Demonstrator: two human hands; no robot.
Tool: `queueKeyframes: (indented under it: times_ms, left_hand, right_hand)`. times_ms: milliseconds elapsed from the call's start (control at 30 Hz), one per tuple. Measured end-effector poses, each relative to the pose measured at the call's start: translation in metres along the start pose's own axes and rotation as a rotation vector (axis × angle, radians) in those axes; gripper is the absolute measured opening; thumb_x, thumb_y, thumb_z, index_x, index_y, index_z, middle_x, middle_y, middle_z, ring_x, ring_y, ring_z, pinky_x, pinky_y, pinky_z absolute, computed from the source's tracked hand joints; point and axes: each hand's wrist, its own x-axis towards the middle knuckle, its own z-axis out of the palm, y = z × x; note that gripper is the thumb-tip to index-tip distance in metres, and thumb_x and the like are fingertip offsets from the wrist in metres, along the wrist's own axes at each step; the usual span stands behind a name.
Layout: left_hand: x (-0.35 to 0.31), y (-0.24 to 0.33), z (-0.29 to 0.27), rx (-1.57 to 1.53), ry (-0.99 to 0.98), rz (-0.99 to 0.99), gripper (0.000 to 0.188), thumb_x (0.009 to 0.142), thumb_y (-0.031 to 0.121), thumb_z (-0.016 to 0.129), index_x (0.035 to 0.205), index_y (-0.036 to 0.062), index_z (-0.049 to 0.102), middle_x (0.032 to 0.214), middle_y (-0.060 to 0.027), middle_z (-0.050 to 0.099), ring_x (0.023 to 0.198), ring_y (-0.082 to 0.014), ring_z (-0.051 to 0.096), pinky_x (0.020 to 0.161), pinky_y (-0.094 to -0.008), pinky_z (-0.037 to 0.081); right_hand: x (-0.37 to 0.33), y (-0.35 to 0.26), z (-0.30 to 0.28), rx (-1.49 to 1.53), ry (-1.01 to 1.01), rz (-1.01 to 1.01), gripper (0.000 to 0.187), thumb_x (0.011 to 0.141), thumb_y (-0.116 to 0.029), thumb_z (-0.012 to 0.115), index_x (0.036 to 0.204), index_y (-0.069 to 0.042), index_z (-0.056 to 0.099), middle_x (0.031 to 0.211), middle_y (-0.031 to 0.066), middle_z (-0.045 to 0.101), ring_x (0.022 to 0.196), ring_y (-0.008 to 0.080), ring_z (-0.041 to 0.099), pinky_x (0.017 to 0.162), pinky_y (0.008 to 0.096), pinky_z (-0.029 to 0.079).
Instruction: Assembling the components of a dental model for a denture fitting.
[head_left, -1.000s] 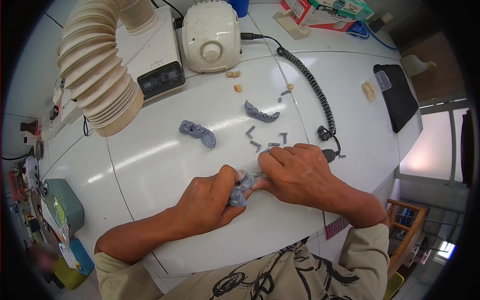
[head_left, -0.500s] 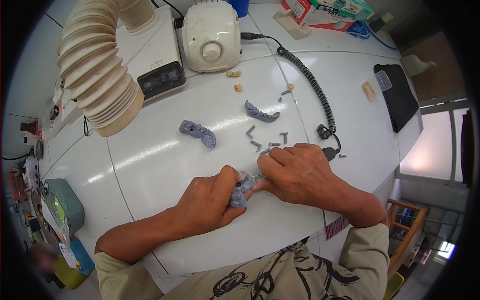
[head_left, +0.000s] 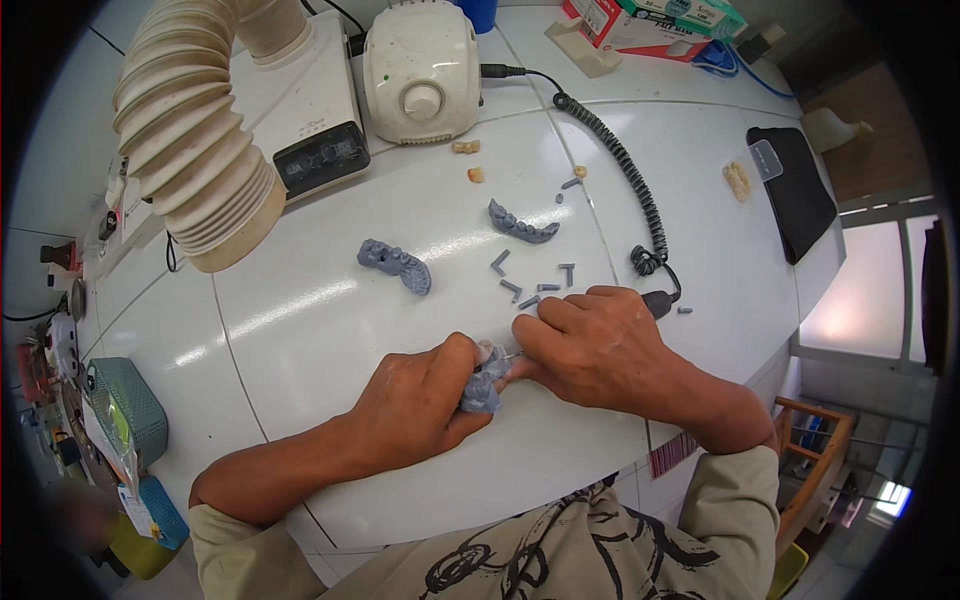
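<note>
Blue-grey, lumpy model (head_left: 482, 390) in left hand (head_left: 420, 402)

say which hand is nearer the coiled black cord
Right. The right hand is just below and left of the lower end of the coiled black cord; the left hand is lower and much farther left.

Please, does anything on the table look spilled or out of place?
Nothing looks spilled. Small grey pieces lie scattered at mixed angles, mostly beyond the right hand, with one apart, right of the black tool end; that looks slightly untidy.
</note>
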Motion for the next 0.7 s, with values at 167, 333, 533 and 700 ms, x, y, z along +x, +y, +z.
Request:
queueKeyframes:
  times_ms: [167, 333, 533, 700]
  left_hand:
    - [-0.0003, 0.0000, 0.0000, 0.000, -0.007, -0.004, 0.055, 0.083, 0.014, 0.090, 0.117, -0.0024, 0.050, 0.090, -0.0205, 0.070, 0.075, -0.0387, 0.075, 0.061, -0.0435, 0.058]
    - [-0.0001, -0.0007, 0.0013, -0.005, 0.012, 0.009, 0.053, 0.084, 0.013, 0.088, 0.116, -0.0026, 0.049, 0.088, -0.0201, 0.070, 0.073, -0.0385, 0.075, 0.060, -0.0432, 0.058]
    - [-0.0001, -0.0006, 0.0024, 0.014, 0.031, 0.023, 0.050, 0.085, 0.012, 0.087, 0.115, -0.0017, 0.049, 0.081, -0.0182, 0.070, 0.070, -0.0383, 0.074, 0.058, -0.0427, 0.058]
    - [0.0001, -0.0018, 0.0024, -0.006, 0.038, 0.027, 0.051, 0.085, 0.012, 0.086, 0.115, -0.0009, 0.048, 0.082, -0.0187, 0.070, 0.070, -0.0384, 0.074, 0.058, -0.0429, 0.058]
  right_hand:
    - [0.0003, -0.0008, 0.0001, -0.015, 0.020, 0.010, 0.041, 0.094, -0.048, 0.077, 0.085, -0.011, 0.063, 0.064, 0.0014, 0.057, 0.055, 0.0213, 0.066, 0.054, 0.0354, 0.050]
    - [0.0003, 0.0000, 0.0008, 0.003, 0.000, -0.004, 0.041, 0.094, -0.048, 0.077, 0.085, -0.011, 0.063, 0.065, 0.0016, 0.057, 0.055, 0.0213, 0.066, 0.054, 0.0353, 0.051]
    - [0.0002, 0.0004, -0.0004, 0.014, 0.010, -0.019, 0.043, 0.094, -0.048, 0.077, 0.084, -0.010, 0.062, 0.065, 0.0028, 0.059, 0.054, 0.0219, 0.066, 0.053, 0.0359, 0.051]
    - [0.0005, -0.0015, -0.0007, -0.013, -0.024, 0.045, 0.046, 0.088, -0.050, 0.081, 0.088, -0.009, 0.063, 0.071, 0.0033, 0.059, 0.057, 0.0239, 0.067, 0.055, 0.0361, 0.052]
